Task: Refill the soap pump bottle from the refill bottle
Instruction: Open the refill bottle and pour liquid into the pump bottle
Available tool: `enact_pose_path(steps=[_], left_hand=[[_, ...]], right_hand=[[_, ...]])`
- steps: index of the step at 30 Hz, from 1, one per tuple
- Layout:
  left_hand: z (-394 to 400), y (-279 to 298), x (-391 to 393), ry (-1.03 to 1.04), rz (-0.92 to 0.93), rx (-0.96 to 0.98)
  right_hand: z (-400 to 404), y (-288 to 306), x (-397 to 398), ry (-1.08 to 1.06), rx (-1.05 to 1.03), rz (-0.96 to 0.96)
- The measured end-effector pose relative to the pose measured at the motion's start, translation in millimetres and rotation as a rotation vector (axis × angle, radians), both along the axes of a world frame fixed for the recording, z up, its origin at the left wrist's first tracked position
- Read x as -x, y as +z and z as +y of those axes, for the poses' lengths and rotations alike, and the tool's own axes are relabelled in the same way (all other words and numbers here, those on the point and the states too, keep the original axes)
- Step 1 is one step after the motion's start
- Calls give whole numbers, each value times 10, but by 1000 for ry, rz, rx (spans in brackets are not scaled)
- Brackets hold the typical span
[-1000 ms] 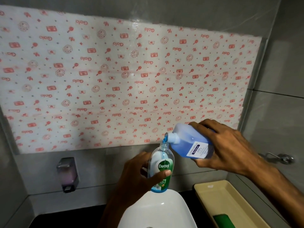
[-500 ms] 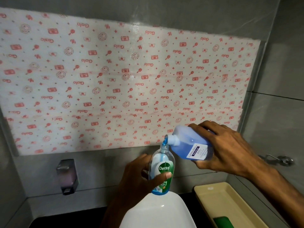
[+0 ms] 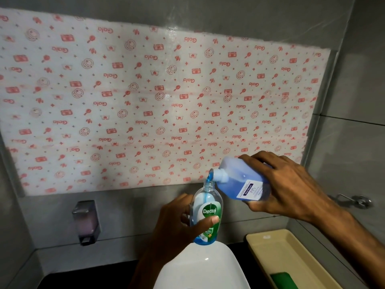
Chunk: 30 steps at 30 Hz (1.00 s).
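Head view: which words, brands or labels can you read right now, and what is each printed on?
"Dettol": green label on the pump bottle, held in the left hand.
"Gala", mirrored and repeated: patterned sheet on the wall.
Refill bottle in the right hand: white label's print too blurred to read.

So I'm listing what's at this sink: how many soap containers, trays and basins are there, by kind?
Bottles: 2, the Dettol bottle and the refill bottle
Wall dispenser: 1
Tray: 1
Basin: 1
Total: 5
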<state>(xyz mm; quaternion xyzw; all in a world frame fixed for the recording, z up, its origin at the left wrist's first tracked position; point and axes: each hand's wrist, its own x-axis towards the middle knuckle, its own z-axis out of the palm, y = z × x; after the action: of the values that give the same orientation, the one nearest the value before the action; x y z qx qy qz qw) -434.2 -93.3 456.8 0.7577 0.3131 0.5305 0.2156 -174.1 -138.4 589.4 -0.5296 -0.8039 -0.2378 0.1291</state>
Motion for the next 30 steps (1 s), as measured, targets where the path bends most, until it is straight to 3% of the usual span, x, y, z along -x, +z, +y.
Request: enact_pose_path(steps=[30], left_hand=[[-183,98,-97,72,78,-150]], right_hand=[[-138,-30,-84,-1,-87,-16]])
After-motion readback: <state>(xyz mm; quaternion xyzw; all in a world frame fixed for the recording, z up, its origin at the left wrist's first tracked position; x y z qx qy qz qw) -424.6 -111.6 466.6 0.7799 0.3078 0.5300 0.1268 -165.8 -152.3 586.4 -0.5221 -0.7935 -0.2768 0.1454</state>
